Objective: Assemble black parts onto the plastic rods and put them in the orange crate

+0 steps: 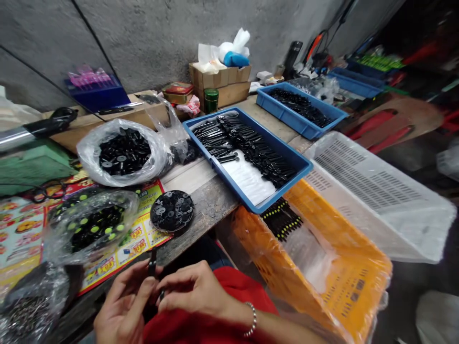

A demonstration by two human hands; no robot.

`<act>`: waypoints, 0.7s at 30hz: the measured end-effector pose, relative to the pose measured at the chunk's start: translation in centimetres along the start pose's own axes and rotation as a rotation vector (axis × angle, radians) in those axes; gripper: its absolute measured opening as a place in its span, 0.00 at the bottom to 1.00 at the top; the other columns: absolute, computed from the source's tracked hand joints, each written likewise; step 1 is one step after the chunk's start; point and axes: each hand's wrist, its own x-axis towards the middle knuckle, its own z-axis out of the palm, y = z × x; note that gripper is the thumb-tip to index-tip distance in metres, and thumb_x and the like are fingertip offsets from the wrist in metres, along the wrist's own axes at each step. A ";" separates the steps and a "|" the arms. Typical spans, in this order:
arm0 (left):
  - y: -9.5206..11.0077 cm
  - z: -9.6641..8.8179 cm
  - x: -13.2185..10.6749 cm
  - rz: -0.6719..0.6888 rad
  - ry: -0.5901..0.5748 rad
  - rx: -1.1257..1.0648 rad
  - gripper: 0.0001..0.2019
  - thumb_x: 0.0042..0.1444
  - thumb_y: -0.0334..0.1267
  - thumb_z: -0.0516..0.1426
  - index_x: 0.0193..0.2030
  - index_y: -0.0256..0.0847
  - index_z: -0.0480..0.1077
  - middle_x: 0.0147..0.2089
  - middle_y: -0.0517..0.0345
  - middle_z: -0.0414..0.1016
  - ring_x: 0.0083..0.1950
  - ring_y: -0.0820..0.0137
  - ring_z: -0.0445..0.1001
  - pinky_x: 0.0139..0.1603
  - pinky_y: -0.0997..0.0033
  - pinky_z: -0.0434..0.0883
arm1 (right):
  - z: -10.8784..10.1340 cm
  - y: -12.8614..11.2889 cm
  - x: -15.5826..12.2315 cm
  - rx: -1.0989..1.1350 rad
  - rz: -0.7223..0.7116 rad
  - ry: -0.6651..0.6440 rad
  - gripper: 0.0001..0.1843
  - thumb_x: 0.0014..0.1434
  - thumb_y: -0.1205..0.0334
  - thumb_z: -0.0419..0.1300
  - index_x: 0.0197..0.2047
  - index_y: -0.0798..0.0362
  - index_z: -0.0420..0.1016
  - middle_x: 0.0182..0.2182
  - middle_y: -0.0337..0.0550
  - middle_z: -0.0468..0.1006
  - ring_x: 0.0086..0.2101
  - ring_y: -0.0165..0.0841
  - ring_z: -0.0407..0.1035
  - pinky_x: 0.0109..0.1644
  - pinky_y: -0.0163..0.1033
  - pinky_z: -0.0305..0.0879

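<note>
1. The left hand [124, 306] and right hand [193, 291] meet at bottom centre of the frame, both on one thin black plastic piece [153, 263].
2. Each grip is narrow, pinching that piece.
3. The piece stands nearly upright, its long axis running up the frame toward the surface [201, 215], its lower end hidden by the hands.
4. At centre, a blue tray [247, 162] holds rows of similar black pieces [251, 148]; an orange crate [311, 258] sits lower right.

The person wears a loose, bright red cloth garment [229, 298] that falls across the lap, with dark fabric [191, 253] showing just beyond it. A bracelet of small, round, silvery beads [252, 319] circles the right wrist. The left hand [124, 303] and right hand [195, 289] are bare.
</note>
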 end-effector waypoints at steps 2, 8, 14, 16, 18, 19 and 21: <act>-0.7 -0.5 0.1 0.027 -0.064 -0.006 0.27 0.35 0.46 0.72 0.44 0.43 0.73 0.36 0.57 0.80 0.32 0.70 0.75 0.30 0.80 0.75 | -0.6 -0.3 -0.1 0.084 0.075 0.028 0.20 0.44 0.49 0.70 0.37 0.54 0.85 0.23 0.37 0.76 0.23 0.27 0.66 0.33 0.33 0.68; -2.1 -1.1 -0.9 0.071 -0.267 0.033 0.17 0.51 0.43 0.65 0.46 0.40 0.72 0.28 0.60 0.75 0.26 0.76 0.68 0.26 0.81 0.68 | -1.7 0.1 -0.7 0.100 0.115 0.182 0.19 0.43 0.53 0.72 0.38 0.55 0.84 0.24 0.40 0.79 0.22 0.28 0.70 0.28 0.33 0.70; -2.8 -0.8 -1.6 0.111 -0.320 -0.012 0.13 0.51 0.43 0.65 0.40 0.37 0.75 0.28 0.59 0.73 0.23 0.76 0.67 0.22 0.79 0.63 | -1.5 0.6 -1.3 0.020 0.138 0.229 0.20 0.42 0.51 0.73 0.37 0.55 0.84 0.23 0.43 0.81 0.21 0.30 0.71 0.27 0.34 0.72; -3.0 -0.9 -1.7 0.118 -0.324 -0.017 0.12 0.51 0.43 0.65 0.39 0.37 0.76 0.26 0.60 0.72 0.22 0.76 0.67 0.21 0.80 0.62 | -1.4 0.6 -1.4 -0.017 0.142 0.242 0.22 0.41 0.50 0.73 0.37 0.56 0.84 0.22 0.44 0.81 0.21 0.32 0.72 0.27 0.35 0.72; -3.2 -1.1 -1.7 0.118 -0.325 -0.018 0.12 0.51 0.42 0.65 0.39 0.37 0.76 0.24 0.60 0.71 0.22 0.76 0.66 0.22 0.80 0.63 | -1.2 0.6 -1.6 -0.051 0.135 0.247 0.21 0.41 0.50 0.73 0.37 0.56 0.84 0.22 0.43 0.81 0.21 0.32 0.72 0.26 0.35 0.72; -3.3 -1.2 -1.7 0.118 -0.327 -0.020 0.12 0.51 0.42 0.65 0.39 0.37 0.76 0.24 0.61 0.71 0.23 0.76 0.66 0.22 0.80 0.63 | -1.2 0.7 -1.7 -0.067 0.126 0.247 0.21 0.42 0.51 0.72 0.37 0.55 0.84 0.21 0.43 0.80 0.21 0.31 0.71 0.26 0.35 0.72; -3.5 -1.5 -1.8 0.119 -0.327 -0.023 0.12 0.51 0.42 0.65 0.39 0.37 0.76 0.24 0.60 0.71 0.23 0.76 0.66 0.23 0.80 0.63 | -1.0 0.8 -1.8 -0.101 0.099 0.250 0.18 0.44 0.52 0.72 0.37 0.54 0.84 0.22 0.42 0.80 0.21 0.31 0.71 0.26 0.34 0.71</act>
